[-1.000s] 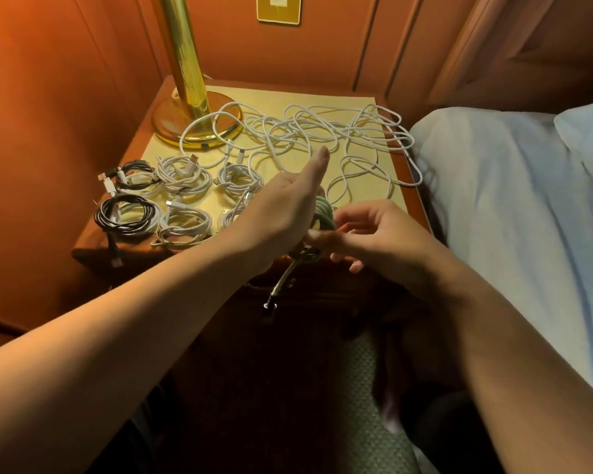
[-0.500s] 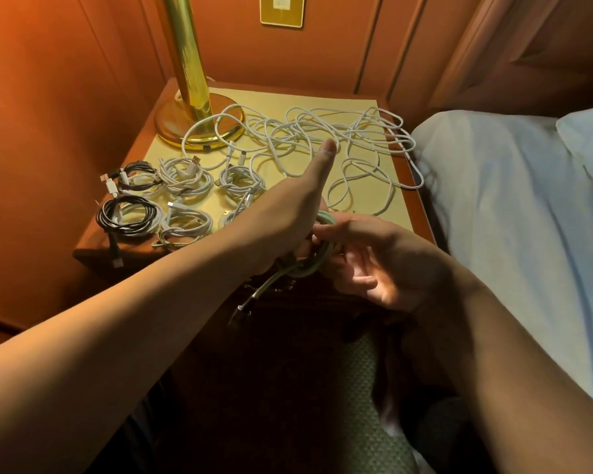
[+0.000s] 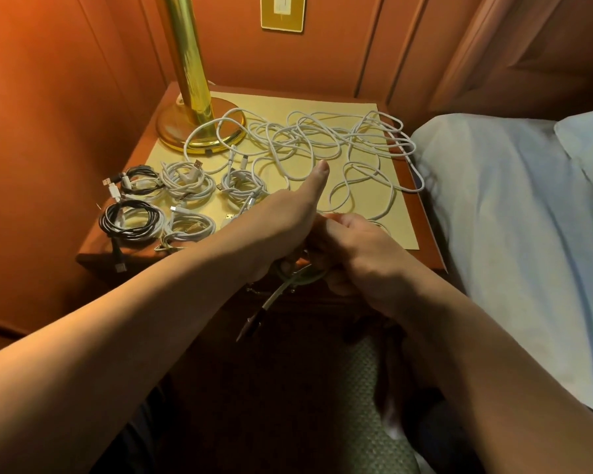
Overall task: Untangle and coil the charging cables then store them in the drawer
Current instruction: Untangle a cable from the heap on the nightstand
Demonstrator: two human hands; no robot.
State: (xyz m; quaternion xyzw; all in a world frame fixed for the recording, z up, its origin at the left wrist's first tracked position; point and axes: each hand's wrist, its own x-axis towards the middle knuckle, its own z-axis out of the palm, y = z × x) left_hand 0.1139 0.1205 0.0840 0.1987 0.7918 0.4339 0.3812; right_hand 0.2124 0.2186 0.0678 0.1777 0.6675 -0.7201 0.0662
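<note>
Right now both hands meet just in front of the tabletop (image 3: 404, 234) edge, the left hand (image 3: 281, 227) and right hand (image 3: 360, 254) gripping a greenish cable coil (image 3: 305, 277) between them, its loose plug end (image 3: 250, 325) dangling down-left, nearer the left arm.

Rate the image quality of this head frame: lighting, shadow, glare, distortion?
Head view: warm, dim orange light; bright glare streaks the polished brass lamp column; deep shadow below the wooden nightstand edge hides the green cable end between the left hand and right hand; wide-angle lens bows the wall panels; tangled white cables stay legible.
</note>
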